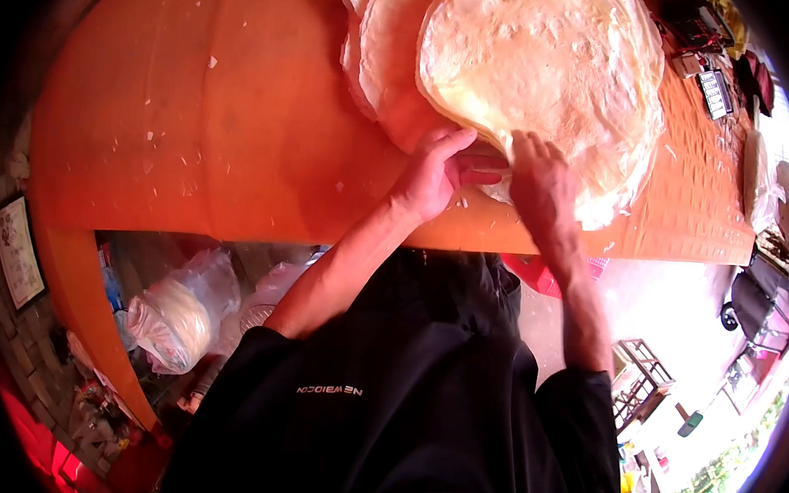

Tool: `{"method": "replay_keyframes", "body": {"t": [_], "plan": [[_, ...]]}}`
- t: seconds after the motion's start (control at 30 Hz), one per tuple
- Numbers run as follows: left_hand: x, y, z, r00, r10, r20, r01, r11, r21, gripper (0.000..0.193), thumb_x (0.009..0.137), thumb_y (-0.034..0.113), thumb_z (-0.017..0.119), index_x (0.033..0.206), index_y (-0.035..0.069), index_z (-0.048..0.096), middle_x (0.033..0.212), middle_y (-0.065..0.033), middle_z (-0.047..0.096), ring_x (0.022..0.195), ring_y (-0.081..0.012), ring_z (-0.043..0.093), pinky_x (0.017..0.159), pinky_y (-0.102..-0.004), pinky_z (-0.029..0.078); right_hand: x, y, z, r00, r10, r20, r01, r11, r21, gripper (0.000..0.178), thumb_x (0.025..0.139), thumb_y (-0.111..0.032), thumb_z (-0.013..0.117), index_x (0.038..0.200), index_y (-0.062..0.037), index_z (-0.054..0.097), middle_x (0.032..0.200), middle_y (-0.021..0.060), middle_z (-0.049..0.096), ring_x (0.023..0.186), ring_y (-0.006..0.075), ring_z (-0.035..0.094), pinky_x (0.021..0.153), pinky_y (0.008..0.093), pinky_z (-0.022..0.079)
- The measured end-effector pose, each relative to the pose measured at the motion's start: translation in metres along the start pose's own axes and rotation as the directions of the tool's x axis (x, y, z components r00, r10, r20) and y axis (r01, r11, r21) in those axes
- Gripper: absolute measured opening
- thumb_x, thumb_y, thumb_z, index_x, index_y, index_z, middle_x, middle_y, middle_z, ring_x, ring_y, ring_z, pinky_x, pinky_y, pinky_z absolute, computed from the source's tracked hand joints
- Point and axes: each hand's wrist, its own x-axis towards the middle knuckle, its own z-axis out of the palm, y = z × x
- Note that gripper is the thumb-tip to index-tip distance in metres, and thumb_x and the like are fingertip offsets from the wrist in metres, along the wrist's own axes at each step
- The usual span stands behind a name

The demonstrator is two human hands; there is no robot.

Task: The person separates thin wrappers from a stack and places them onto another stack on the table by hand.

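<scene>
Head view looks down on an orange table [240,131] dusted with pale flakes, where a stack of thin, round, pale flatbread sheets [547,67] lies at the far right part of the top, reaching toward the near edge. Left hand [434,173] rests at the near rim of the stack, its fingers together and curled, the tips tucked under the edge of the top sheet; whether they pinch it cannot be told. Right hand [545,183] lies just beside it, palm down on the stack's near rim, fingers slightly apart and pressed flat on the bread. Under the table's near edge, at the left, sits a clear plastic bag of pale stuff [177,311]. A small dark calculator-like device [715,92] lies by the table's right edge.
</scene>
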Motion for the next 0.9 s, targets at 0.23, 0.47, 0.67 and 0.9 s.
{"method": "replay_keyframes", "body": {"t": [0.23, 0.47, 0.67, 0.9], "plan": [[-0.018, 0.007, 0.001, 0.996, 0.021, -0.081, -0.009, 0.988, 0.152, 0.047, 0.097, 0.037, 0.050, 0.129, 0.003, 0.046, 0.122, -0.0178, 0.057, 0.115, -0.0328, 0.057, 0.096, -0.0445, 0.047, 0.041, -0.005, -0.156, 0.975, 0.046, -0.219, -0.060, 0.997, -0.055, 0.009, 0.087, -0.009, 0.050, 0.086, -0.0122, 0.058, 0.065, 0.0130, 0.062, 0.060, 0.0306, 0.064, 0.053, 0.0433, 0.048], [-0.027, -0.002, 0.034, 0.953, 0.036, -0.302, 0.025, 0.980, 0.196, 0.021, 0.089, 0.019, 0.066, 0.106, 0.007, 0.063, 0.091, -0.0004, 0.065, 0.080, -0.0110, 0.061, 0.063, -0.0285, 0.048, -0.004, -0.040, -0.039, 0.926, -0.227, 0.303, 0.159, 0.959, 0.233, 0.012, 0.080, -0.014, 0.059, 0.088, -0.0089, 0.053, 0.077, 0.0113, 0.060, 0.072, 0.0290, 0.064, 0.058, 0.0414, 0.048], [-0.032, 0.001, 0.011, 0.876, 0.094, -0.473, -0.100, 0.995, 0.012, 0.023, 0.086, 0.007, 0.058, 0.108, 0.001, 0.061, 0.099, -0.0071, 0.066, 0.086, -0.0192, 0.065, 0.074, -0.0311, 0.053, -0.049, -0.029, -0.046, 0.988, -0.155, 0.021, 0.146, 0.961, 0.234, 0.064, 0.076, -0.019, 0.070, 0.134, -0.0044, 0.047, 0.135, 0.0168, 0.051, 0.124, 0.0335, 0.049, 0.100, 0.0479, 0.041], [-0.014, 0.063, -0.005, 0.956, 0.065, -0.286, -0.107, 0.985, -0.133, 0.031, 0.090, 0.018, 0.054, 0.115, -0.001, 0.056, 0.106, -0.0129, 0.066, 0.095, -0.0260, 0.067, 0.080, -0.0377, 0.059, -0.031, 0.030, -0.039, 0.950, -0.110, -0.292, 0.201, 0.932, 0.302, 0.048, 0.060, 0.008, 0.060, 0.106, -0.0024, 0.067, 0.101, 0.0159, 0.069, 0.094, 0.0313, 0.067, 0.078, 0.0360, 0.056]]}}
